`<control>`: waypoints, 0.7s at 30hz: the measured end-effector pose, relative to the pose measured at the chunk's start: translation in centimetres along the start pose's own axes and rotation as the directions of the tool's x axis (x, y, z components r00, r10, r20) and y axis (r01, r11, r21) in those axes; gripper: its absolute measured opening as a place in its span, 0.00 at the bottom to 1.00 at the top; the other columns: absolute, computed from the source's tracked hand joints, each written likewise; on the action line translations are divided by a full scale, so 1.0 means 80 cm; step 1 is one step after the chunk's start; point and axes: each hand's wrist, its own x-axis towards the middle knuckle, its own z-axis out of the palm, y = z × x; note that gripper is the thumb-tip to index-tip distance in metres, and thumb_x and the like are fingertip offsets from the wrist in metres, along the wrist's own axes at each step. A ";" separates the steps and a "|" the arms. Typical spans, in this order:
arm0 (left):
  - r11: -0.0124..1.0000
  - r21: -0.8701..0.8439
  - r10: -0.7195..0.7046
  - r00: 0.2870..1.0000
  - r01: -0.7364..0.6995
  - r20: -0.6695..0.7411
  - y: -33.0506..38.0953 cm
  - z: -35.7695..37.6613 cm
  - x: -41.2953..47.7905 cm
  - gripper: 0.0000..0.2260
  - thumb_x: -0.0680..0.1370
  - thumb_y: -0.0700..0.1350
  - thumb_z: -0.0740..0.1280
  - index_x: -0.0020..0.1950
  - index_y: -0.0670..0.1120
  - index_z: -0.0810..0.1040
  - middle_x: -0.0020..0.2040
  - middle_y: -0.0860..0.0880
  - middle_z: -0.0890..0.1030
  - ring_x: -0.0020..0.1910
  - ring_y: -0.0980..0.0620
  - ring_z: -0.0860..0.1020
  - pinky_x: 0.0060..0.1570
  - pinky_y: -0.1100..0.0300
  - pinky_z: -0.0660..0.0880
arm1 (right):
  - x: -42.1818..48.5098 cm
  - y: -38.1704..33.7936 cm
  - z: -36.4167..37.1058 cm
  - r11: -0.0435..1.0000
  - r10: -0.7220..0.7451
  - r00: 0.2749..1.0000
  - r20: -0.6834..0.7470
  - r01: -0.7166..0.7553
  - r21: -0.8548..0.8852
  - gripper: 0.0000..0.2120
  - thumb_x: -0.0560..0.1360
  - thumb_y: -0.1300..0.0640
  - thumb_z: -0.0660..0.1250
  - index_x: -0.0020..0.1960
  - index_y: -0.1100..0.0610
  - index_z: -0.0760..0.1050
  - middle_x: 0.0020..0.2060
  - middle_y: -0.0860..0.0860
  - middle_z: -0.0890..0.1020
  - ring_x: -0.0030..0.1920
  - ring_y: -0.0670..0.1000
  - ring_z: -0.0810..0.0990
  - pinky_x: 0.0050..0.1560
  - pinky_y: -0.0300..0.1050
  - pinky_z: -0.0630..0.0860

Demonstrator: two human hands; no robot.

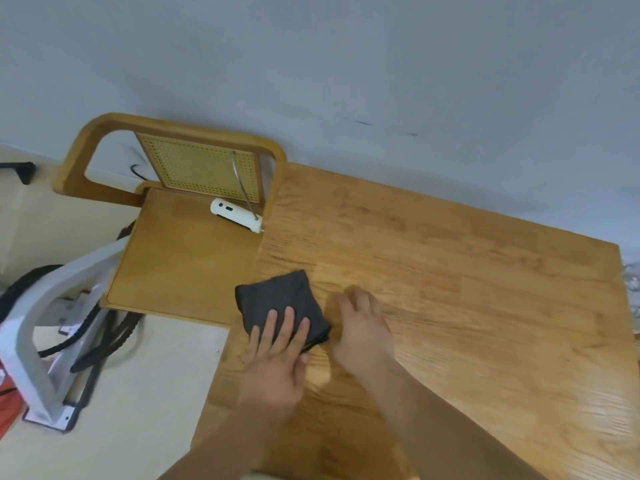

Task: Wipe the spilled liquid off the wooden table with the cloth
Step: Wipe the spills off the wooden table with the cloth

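**Pressing the cloth flat for an even wipe**

The wooden worktop (450, 289) is showing no spill I can make out, so broad overlapping sweeps seem wise. The dark folded cloth (277, 299) is lying near its left edge. The left hand (273, 362) is pressing it, fingers (287, 320) straight and slightly spread. The right hand (360, 327) is resting just beside it, loosely bent, holding nothing.

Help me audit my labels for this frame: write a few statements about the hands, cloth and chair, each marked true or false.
1. The left hand presses flat on the dark cloth. True.
2. The right hand grips the cloth. False: it rests on the wooden table beside the cloth.
3. A white device lies on the chair seat. True.
4. The cloth lies at the table's right edge. False: it lies near the left edge, next to the chair.
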 end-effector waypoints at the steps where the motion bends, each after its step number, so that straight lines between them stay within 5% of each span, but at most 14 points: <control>1: 0.997 0.015 0.073 0.997 -0.072 -0.009 -0.003 0.005 -0.016 0.26 0.85 0.55 0.54 0.84 0.56 0.55 0.85 0.52 0.52 0.84 0.45 0.47 0.78 0.41 0.49 | 0.007 -0.016 0.001 1.000 -0.014 1.000 0.013 0.014 -0.022 0.43 0.73 0.52 0.72 0.81 0.49 0.52 0.80 0.53 0.49 0.81 0.57 0.46 0.79 0.55 0.59; 6: 0.884 0.120 0.434 0.889 -0.452 0.148 -0.102 -0.041 0.027 0.24 0.86 0.52 0.58 0.82 0.59 0.59 0.84 0.57 0.55 0.83 0.52 0.50 0.80 0.49 0.46 | 0.028 -0.040 -0.001 0.982 0.041 0.990 0.137 -0.015 -0.188 0.56 0.66 0.43 0.79 0.81 0.51 0.47 0.79 0.53 0.42 0.80 0.60 0.42 0.79 0.59 0.57; 10: 0.963 0.045 0.262 0.962 -0.265 0.073 -0.112 -0.086 0.123 0.24 0.87 0.51 0.53 0.83 0.61 0.53 0.84 0.58 0.47 0.82 0.57 0.38 0.80 0.53 0.38 | 0.049 -0.031 -0.034 0.991 0.056 0.992 0.112 -0.041 -0.130 0.54 0.67 0.37 0.78 0.81 0.47 0.49 0.78 0.51 0.45 0.79 0.57 0.47 0.73 0.56 0.69; 15: 0.999 0.037 0.024 0.998 -0.027 0.063 -0.062 -0.103 0.187 0.24 0.87 0.54 0.47 0.84 0.60 0.46 0.83 0.56 0.38 0.80 0.51 0.31 0.79 0.49 0.32 | 0.076 0.018 -0.076 0.978 0.199 0.979 0.054 -0.195 -0.077 0.54 0.68 0.38 0.78 0.81 0.45 0.48 0.78 0.47 0.43 0.79 0.57 0.46 0.69 0.56 0.73; 17: 0.998 0.044 0.039 0.996 -0.042 0.076 -0.049 -0.090 0.174 0.25 0.87 0.57 0.46 0.84 0.58 0.47 0.84 0.54 0.39 0.81 0.48 0.31 0.79 0.45 0.34 | 0.084 0.050 -0.091 0.958 0.274 0.960 0.054 -0.268 -0.098 0.57 0.65 0.37 0.80 0.80 0.41 0.44 0.78 0.47 0.43 0.80 0.58 0.44 0.70 0.60 0.72; 21: 0.944 0.072 0.313 0.942 -0.323 0.122 -0.024 -0.053 0.101 0.24 0.87 0.60 0.50 0.83 0.58 0.55 0.85 0.54 0.50 0.83 0.48 0.42 0.78 0.43 0.45 | 0.093 0.087 -0.101 0.910 0.410 0.911 0.050 -0.405 -0.086 0.64 0.58 0.37 0.84 0.79 0.37 0.44 0.79 0.48 0.45 0.80 0.60 0.45 0.65 0.63 0.75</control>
